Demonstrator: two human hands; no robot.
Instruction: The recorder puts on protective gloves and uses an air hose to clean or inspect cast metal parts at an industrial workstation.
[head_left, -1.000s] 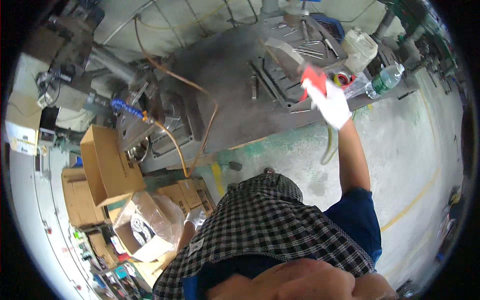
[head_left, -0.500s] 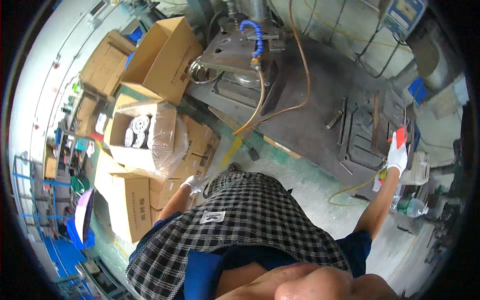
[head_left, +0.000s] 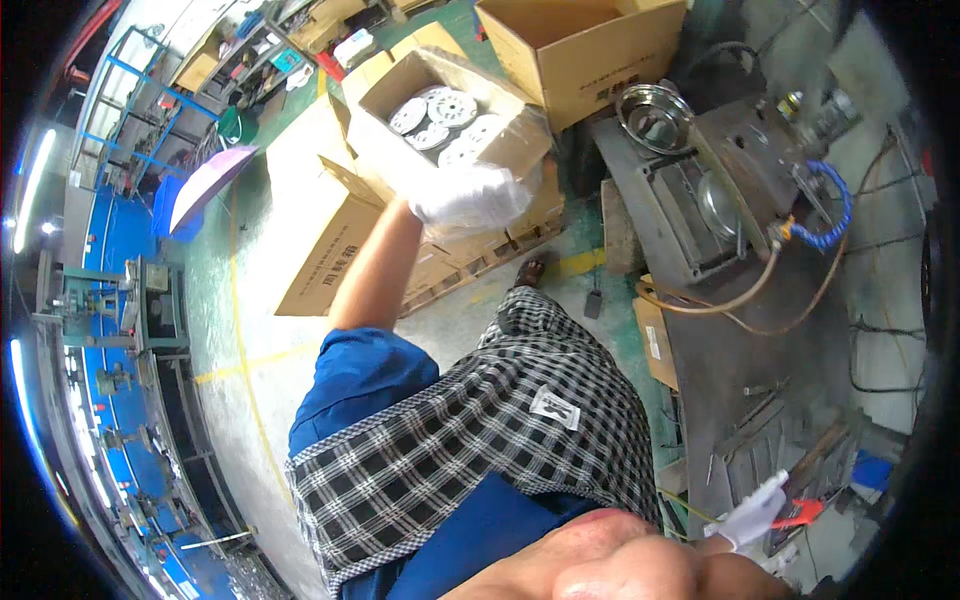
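My left hand, in a white glove, reaches over the near side of an open cardboard box lined with clear plastic. Motion and the pale plastic smear its fingers, so their grip does not show. Inside the box lie several round silver metal discs with holes. Far to the right, low in view, my white-gloved right hand has its fingers stretched out over the metal bench. Close beside it lies a red object, of a kind I cannot make out.
A taller open carton stands behind the disc box, and another carton in front. On the bench sit a press die, a shiny metal bowl and a blue jointed hose. A pedal lies on the floor.
My view has swung left. My left hand has risen from beside my apron to the disc box. My right hand, earlier at the red object, now lies beside it with fingers extended.
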